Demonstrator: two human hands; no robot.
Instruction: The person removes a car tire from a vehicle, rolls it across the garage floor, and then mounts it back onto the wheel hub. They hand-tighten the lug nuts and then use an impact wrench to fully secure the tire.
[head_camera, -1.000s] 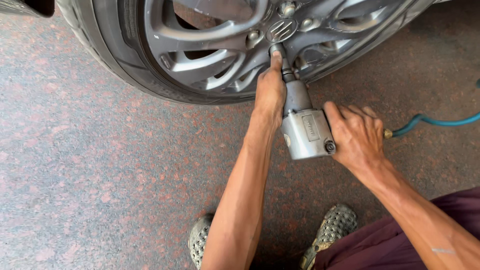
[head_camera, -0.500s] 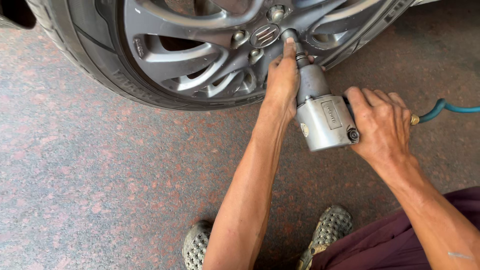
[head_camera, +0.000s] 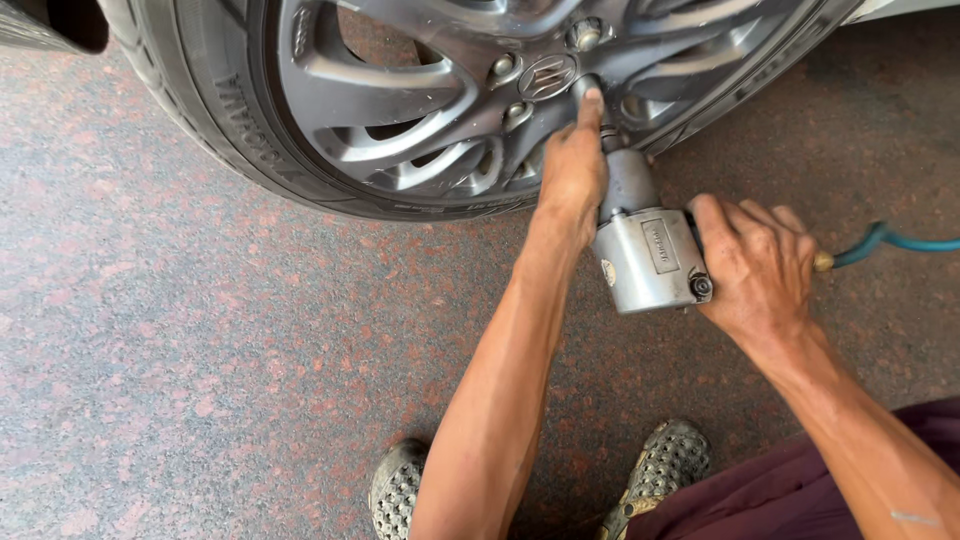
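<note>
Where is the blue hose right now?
In the head view, the blue-green air hose is at the far right edge, lying on the speckled floor, and it runs in behind the right hand that grips the silver impact wrench.

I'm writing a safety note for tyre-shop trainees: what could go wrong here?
The left hand rests along the socket with a fingertip near the lug nut, so a spinning socket might pinch it. The air hose trails across the floor by the right hand, a possible snag. The perforated shoes give the feet little protection if the impact wrench drops.
</note>
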